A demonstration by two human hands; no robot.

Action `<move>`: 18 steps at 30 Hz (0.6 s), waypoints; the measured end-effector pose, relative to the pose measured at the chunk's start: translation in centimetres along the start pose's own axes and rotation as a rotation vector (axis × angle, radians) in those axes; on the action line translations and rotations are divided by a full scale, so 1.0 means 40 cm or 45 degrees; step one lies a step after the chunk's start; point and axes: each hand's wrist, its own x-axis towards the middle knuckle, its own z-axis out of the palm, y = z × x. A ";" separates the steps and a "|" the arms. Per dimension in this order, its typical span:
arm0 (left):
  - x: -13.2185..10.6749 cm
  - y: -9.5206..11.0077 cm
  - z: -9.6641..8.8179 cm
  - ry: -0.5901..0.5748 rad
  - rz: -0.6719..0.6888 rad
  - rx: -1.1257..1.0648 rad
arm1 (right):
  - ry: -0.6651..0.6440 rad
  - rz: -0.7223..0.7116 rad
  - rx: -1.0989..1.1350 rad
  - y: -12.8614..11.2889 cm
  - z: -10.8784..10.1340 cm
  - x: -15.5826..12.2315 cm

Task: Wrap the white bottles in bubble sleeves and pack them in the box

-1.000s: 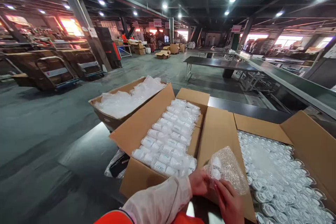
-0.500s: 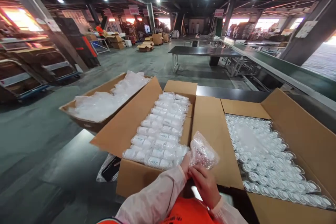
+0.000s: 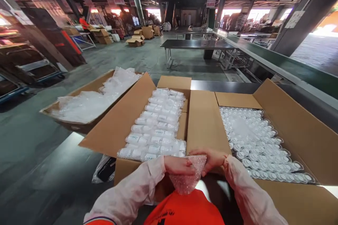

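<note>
My left hand (image 3: 179,165) and my right hand (image 3: 212,159) are both closed on a small bubble-wrap bag (image 3: 188,178), which hangs down between them close to my chest. They are just in front of the near edge of two open cardboard boxes. The left box (image 3: 124,123) is packed with rows of wrapped white bottles (image 3: 155,130). The right box (image 3: 290,126) holds several clear round jars (image 3: 253,144) with shiny rims.
A third open box (image 3: 79,126) of clear plastic bags stands further left. A dark object in plastic (image 3: 105,169) lies beside the left box on the dark table (image 3: 66,168). Beyond are a metal table (image 3: 198,44), a conveyor (image 3: 277,66), carts and stacked cartons.
The bubble-wrap bag has come down from in front of the box flap to hang near my chest, both hands now gripping its top. The view has shifted left and lower.
</note>
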 end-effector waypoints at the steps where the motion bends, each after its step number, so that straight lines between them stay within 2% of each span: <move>1: -0.020 0.015 -0.006 -0.047 0.002 0.031 | -0.061 0.035 0.138 0.019 0.010 0.007; 3: -0.073 0.033 -0.024 -0.030 0.033 -0.024 | -0.010 0.088 0.304 0.050 0.034 0.008; 4: -0.103 0.033 -0.036 0.037 0.074 -0.097 | 0.066 0.093 0.340 0.060 0.044 0.001; 5: -0.132 0.027 -0.049 0.172 0.156 -0.200 | 0.156 0.091 0.360 0.067 0.051 -0.007; 7: -0.170 0.001 -0.070 0.608 0.423 -0.433 | 0.333 0.089 0.369 0.073 0.058 -0.025; 8: -0.175 -0.017 -0.075 0.830 0.546 -0.511 | 0.437 0.098 0.376 0.072 0.060 -0.031; 9: -0.169 -0.037 -0.074 0.977 0.621 -0.554 | 0.540 0.118 0.394 0.070 0.062 -0.034; 10: -0.153 -0.057 -0.068 1.020 0.628 -0.572 | 0.630 0.147 0.417 0.065 0.065 -0.035; 13: -0.071 -0.103 -0.028 0.812 0.424 -0.507 | 0.792 0.243 0.489 0.035 0.074 -0.029; 14: -0.045 -0.109 -0.014 0.789 0.379 -0.469 | 0.774 0.245 0.516 0.020 0.076 -0.029; 16: -0.012 -0.106 0.005 0.869 0.343 -0.381 | 0.622 0.165 0.560 -0.012 0.078 -0.036; 18: -0.011 -0.088 0.009 0.951 0.318 -0.331 | 0.464 0.082 0.585 -0.037 0.082 -0.049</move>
